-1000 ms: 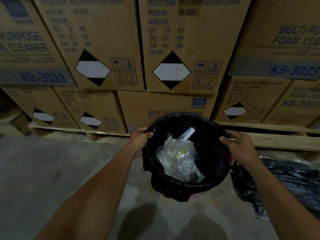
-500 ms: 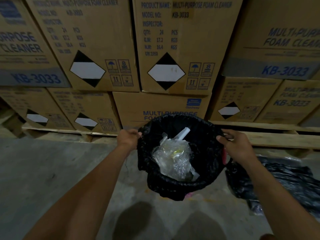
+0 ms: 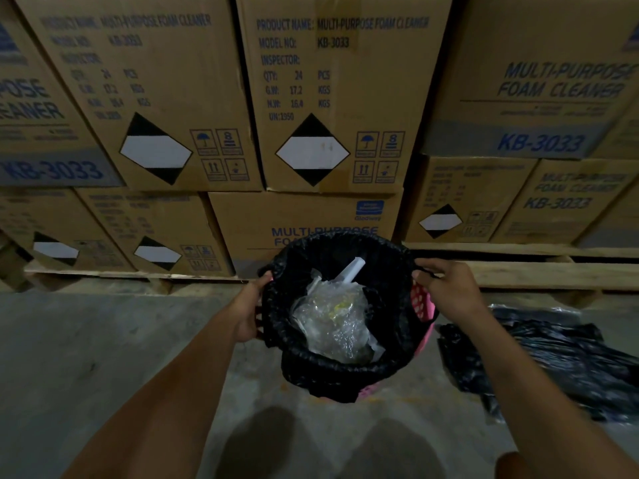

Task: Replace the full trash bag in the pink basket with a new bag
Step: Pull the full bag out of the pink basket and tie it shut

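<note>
The pink basket (image 3: 422, 305) stands on the concrete floor, lined with a black trash bag (image 3: 345, 371) whose edge is folded over the rim. Inside lie crumpled clear plastic (image 3: 332, 319) and a white tube (image 3: 351, 270). My left hand (image 3: 249, 311) grips the bag's folded edge at the left side of the rim. My right hand (image 3: 449, 288) pinches the bag's edge at the right, lifted off so the pink lattice wall shows beneath. A second black bag (image 3: 560, 357) lies crumpled on the floor to the right.
Stacked cardboard cartons (image 3: 332, 98) of foam cleaner on wooden pallets (image 3: 539, 274) form a wall right behind the basket. Bare concrete floor (image 3: 86, 347) spreads to the left and in front.
My left hand slid lower along the bag's left side. My right hand pulled the bag's edge up off the rim, uncovering more of the pink wall.
</note>
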Motion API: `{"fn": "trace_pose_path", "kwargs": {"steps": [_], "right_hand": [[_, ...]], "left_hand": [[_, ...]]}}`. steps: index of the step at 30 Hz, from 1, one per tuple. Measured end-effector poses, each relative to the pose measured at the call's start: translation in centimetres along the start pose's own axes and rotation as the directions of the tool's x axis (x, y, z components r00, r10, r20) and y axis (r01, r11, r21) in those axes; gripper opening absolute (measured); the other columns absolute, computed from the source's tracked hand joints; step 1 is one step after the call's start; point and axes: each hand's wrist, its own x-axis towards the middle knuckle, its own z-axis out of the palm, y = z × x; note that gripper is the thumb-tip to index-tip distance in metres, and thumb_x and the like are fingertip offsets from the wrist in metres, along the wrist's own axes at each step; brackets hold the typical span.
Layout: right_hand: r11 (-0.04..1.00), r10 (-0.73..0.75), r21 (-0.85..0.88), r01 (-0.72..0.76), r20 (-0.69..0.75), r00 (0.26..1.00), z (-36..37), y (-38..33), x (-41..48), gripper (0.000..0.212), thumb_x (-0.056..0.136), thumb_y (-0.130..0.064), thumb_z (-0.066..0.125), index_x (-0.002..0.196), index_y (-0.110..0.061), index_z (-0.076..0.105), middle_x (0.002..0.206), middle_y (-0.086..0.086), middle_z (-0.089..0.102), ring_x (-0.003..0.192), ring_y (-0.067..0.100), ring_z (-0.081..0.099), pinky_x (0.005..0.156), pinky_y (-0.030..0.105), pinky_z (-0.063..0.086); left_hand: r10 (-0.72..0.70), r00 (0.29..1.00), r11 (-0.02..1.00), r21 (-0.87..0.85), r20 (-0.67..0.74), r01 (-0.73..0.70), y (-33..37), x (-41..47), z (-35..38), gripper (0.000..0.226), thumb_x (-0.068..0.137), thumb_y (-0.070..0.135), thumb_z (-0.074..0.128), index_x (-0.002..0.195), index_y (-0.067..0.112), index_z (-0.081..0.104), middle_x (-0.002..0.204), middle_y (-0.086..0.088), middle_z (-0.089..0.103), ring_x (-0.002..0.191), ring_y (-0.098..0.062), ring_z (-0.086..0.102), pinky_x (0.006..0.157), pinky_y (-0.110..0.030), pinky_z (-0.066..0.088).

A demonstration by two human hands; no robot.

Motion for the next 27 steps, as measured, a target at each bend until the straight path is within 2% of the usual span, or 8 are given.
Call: {"fn": "trace_pose_path", "kwargs": {"steps": [2,4,9,13,18,22,25,27], "right_hand": [[1.000,-0.003,-0.001,0.003,-0.003,1.000,0.1,0.2,0.0,0.033,0.095,-0.016,0.068,0.126,-0.006,0.067,0.132,0.009,0.064,0.126,0.026,0.056,0.104,0.038,0.045],[1.000,-0.001,-0.006,0.001,-0.005,1.000,0.2,0.5,0.1,0.033,0.094,-0.016,0.068,0.125,-0.006,0.068,0.130,0.009,0.065,0.124,0.025,0.057,0.105,0.039,0.045],[0.999,-0.018,-0.044,0.017,-0.022,1.000,0.6,0.4,0.1,0.032,0.094,-0.014,0.068,0.124,-0.005,0.068,0.127,0.010,0.067,0.122,0.026,0.059,0.105,0.042,0.046],[1.000,-0.008,-0.030,0.006,-0.057,0.998,0.3,0.0,0.1,0.031,0.093,-0.010,0.068,0.124,-0.005,0.068,0.123,0.008,0.068,0.120,0.025,0.060,0.104,0.041,0.047],[0.993,0.083,-0.074,-0.091,-0.101,0.991,-0.7,-1.2,0.1,0.037,0.088,-0.014,0.074,0.121,0.001,0.068,0.114,0.014,0.070,0.108,0.029,0.065,0.094,0.037,0.050],[0.923,0.250,-0.283,-0.261,-0.076,0.965,-2.0,-1.9,0.2,0.031,0.084,-0.014,0.077,0.063,0.006,0.066,0.058,0.015,0.063,0.060,0.028,0.060,0.063,0.034,0.047],[0.914,0.241,-0.313,-0.259,-0.093,0.966,-2.5,-2.3,0.0,0.033,0.087,-0.015,0.069,0.061,0.004,0.058,0.058,0.015,0.055,0.059,0.027,0.054,0.057,0.031,0.040],[0.965,0.179,-0.172,-0.197,-0.114,0.977,-2.2,-2.5,0.1,0.031,0.090,-0.016,0.065,0.063,-0.002,0.059,0.063,0.018,0.059,0.066,0.031,0.059,0.064,0.035,0.048]], "left_hand": [[-0.057,0.992,0.995,-0.074,0.109,0.065,-0.7,0.8,-0.7,0.085,0.073,0.081,0.060,0.124,0.014,0.068,0.126,-0.015,0.068,0.119,-0.037,0.062,0.101,-0.053,0.047],[-0.053,0.994,0.994,-0.092,0.097,0.063,-0.8,0.9,-0.9,0.086,0.068,0.081,0.066,0.123,0.015,0.069,0.127,-0.013,0.067,0.119,-0.036,0.062,0.100,-0.053,0.049],[0.132,0.975,0.982,-0.110,-0.178,-0.153,0.2,-0.1,-0.1,0.023,0.095,0.030,0.061,0.097,0.010,0.072,0.086,-0.011,0.072,0.079,-0.027,0.066,0.063,-0.036,0.058],[0.414,0.797,0.904,0.095,-0.440,-0.417,1.6,0.0,-0.6,0.021,0.088,0.001,0.066,0.106,0.011,0.062,0.117,-0.014,0.067,0.095,-0.032,0.069,0.082,-0.040,0.057],[0.536,0.751,0.844,0.245,-0.385,-0.477,4.0,-2.9,0.3,0.036,0.086,0.014,0.077,0.118,0.003,0.064,0.107,-0.001,0.061,0.102,-0.022,0.059,0.097,-0.037,0.048],[0.465,0.806,0.876,0.321,-0.366,-0.360,4.8,-4.3,0.1,0.028,0.087,0.019,0.076,0.105,-0.002,0.070,0.101,-0.008,0.063,0.100,-0.026,0.058,0.093,-0.036,0.047],[0.424,0.844,0.883,0.358,-0.330,-0.303,5.3,-4.9,0.2,0.024,0.092,0.021,0.070,0.104,0.001,0.072,0.105,-0.008,0.064,0.098,-0.026,0.056,0.089,-0.036,0.045],[0.428,0.840,0.886,0.336,-0.333,-0.318,5.7,-4.6,0.2,0.027,0.093,0.022,0.068,0.110,0.002,0.071,0.113,-0.008,0.065,0.102,-0.026,0.057,0.095,-0.037,0.046]]}}
